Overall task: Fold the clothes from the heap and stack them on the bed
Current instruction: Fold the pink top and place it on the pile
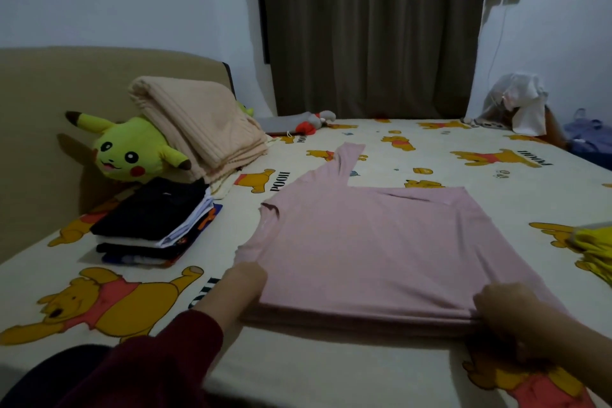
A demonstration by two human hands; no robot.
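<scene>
Folding was found midway: the pink shirt (371, 242), lying at centre on the bed (331, 371), was gripped at its near fold by the left hand (245, 288) and right hand (506, 308). A folded stack (155, 225) stood at 9 o'clock; yellow garments (592, 248) waited at 3 o'clock.

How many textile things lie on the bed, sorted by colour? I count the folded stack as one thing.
Pink: 1, the pink long-sleeved shirt, held at its near edge by the left hand and the right hand
Beige: 1, the folded beige blanket
Yellow: 1, the yellow garment at the right edge
Dark mixed: 1, the stack of folded dark clothes
Total: 4
</scene>
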